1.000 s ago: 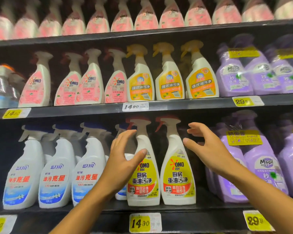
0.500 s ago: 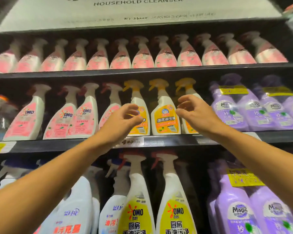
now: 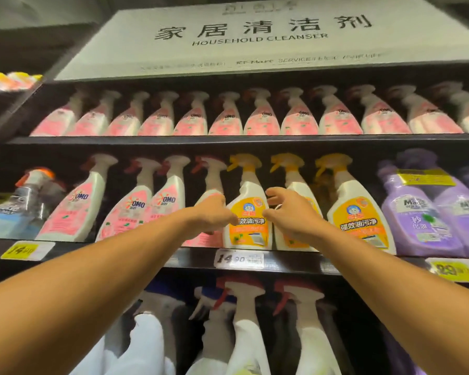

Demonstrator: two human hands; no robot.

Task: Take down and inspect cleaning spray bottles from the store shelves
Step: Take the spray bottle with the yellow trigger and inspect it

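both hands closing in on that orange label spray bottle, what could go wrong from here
The orange-label bottle stands tight between a pink bottle and another orange one, so pulling it could topple them. Neither the left hand nor the right hand grips it yet; a loose hold on its sides may slip.
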